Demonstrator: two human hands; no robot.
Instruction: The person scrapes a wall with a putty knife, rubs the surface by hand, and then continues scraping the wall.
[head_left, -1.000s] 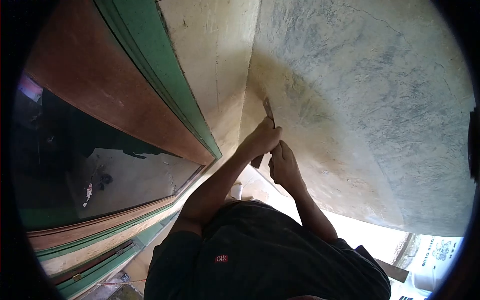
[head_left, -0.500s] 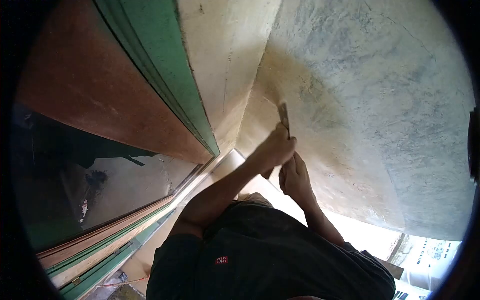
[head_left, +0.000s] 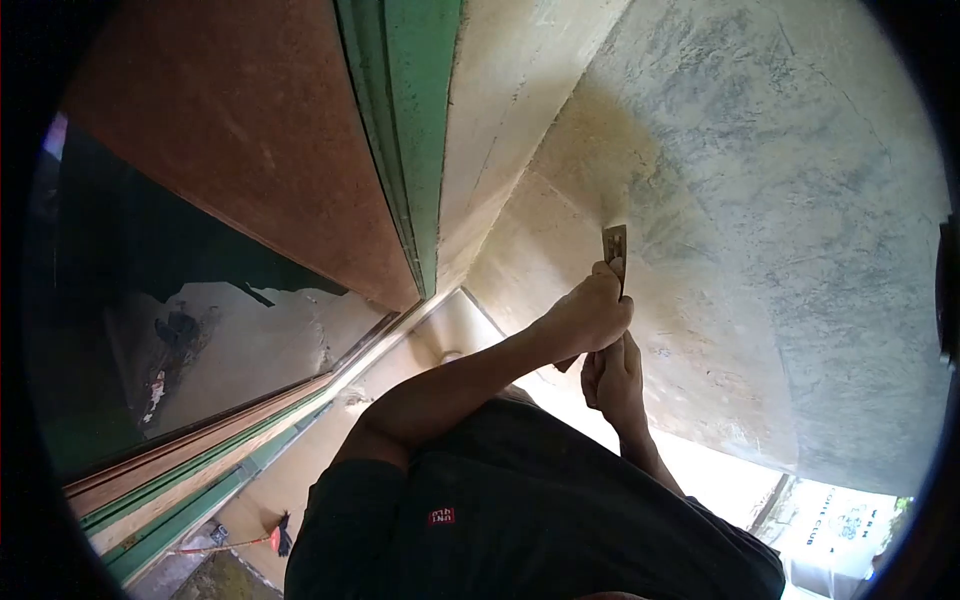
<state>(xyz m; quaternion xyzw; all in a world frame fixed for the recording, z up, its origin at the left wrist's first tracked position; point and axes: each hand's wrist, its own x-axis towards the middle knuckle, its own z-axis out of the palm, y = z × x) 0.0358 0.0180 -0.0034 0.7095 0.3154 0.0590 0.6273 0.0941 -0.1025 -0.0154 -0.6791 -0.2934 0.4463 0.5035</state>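
A flat tool like a putty knife or trowel (head_left: 615, 244) stands out above my left hand (head_left: 590, 318), its end at the surface of the grey, patchy wall (head_left: 720, 250). My left hand is wrapped round this tool. Just below it, my right hand (head_left: 617, 385) is closed close to the left wrist; what it grips is mostly hidden. A brownish flat edge (head_left: 567, 363) shows beneath my left hand, and I cannot make out which hand bears it. A darker tan patch marks the wall above the tool.
On the left are a green frame (head_left: 415, 120) and a reddish-brown panel (head_left: 250, 140) beside a dark glass pane. A pale wall strip (head_left: 500, 110) meets the grey wall at a corner. White printed sacks (head_left: 840, 530) lie at the lower right.
Both hands and the flat tool have moved to the right and slightly down in view. The tool now shows its broad face. The camera view has shifted, with the green frame further right.
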